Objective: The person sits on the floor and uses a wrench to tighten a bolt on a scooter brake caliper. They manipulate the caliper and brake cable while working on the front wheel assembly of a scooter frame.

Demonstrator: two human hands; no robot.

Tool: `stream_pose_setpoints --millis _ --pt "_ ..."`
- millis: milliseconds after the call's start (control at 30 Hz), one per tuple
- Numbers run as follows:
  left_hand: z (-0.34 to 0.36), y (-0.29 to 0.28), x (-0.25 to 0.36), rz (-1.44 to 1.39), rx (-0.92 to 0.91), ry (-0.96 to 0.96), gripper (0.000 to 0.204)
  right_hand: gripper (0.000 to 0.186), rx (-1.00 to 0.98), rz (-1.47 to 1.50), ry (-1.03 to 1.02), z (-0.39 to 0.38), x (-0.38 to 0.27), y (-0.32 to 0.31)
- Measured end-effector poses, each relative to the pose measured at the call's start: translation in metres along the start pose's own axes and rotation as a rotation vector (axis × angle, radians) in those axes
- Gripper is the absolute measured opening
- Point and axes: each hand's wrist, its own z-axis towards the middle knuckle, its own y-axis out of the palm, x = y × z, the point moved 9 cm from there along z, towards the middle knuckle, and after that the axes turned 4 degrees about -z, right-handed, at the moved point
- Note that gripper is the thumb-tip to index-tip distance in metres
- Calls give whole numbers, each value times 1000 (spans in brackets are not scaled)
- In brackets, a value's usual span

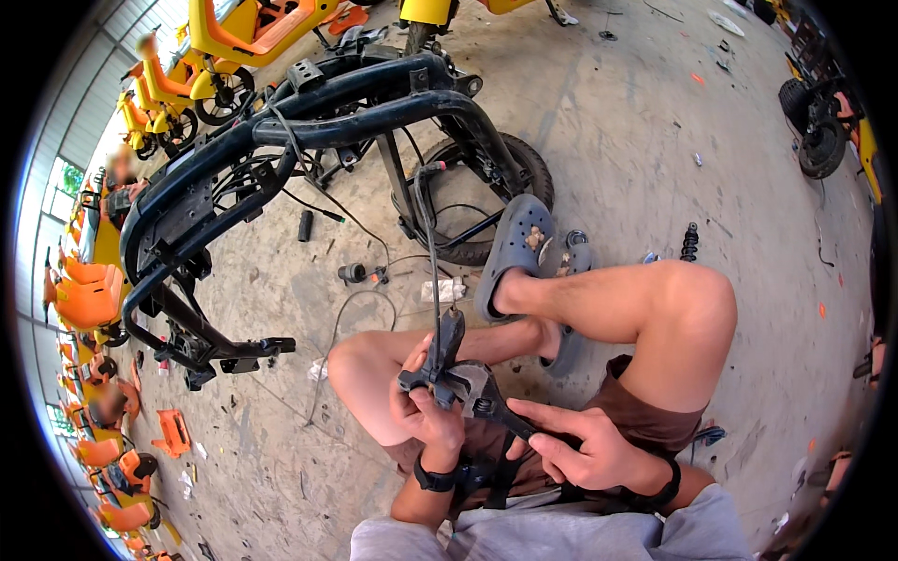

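Observation:
My left hand (427,416) grips a black brake-lever-like part (444,355) over my lap. A cable (431,243) runs from that part up toward the scooter frame. My right hand (585,444) holds a black adjustable wrench (505,417), its fingers along the handle. The wrench head sits against or just beside the part in my left hand; the exact contact is hard to see. My bare legs are bent on the concrete floor, with grey clogs (514,252) on my feet.
A bare black scooter frame (346,112) with a wheel (533,173) lies before me. Yellow-orange scooters (89,290) line the left, with blurred people (122,182) among them. Other scooters (823,145) stand at right. Loose cables, a black spring (689,241) and an orange panel (173,432) lie around.

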Motion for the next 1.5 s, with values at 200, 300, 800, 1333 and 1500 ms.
stream_pose_setpoints --millis 200,300,800,1333,1500 --pt "2 4 7 -60 6 35 32 51 115 -331 -208 -1 -17 -1" --pt "-2 -7 5 18 27 -5 46 50 45 -153 -87 1 -10 -2" --pt "2 8 -1 -110 -53 -16 27 52 160 -612 -330 -5 -27 0" --pt "-4 -13 -23 -186 83 -191 25 49 -33 -317 -84 11 -12 -10" --pt "-5 -10 -16 -184 87 -181 28 47 -56 -219 35 10 2 -6"
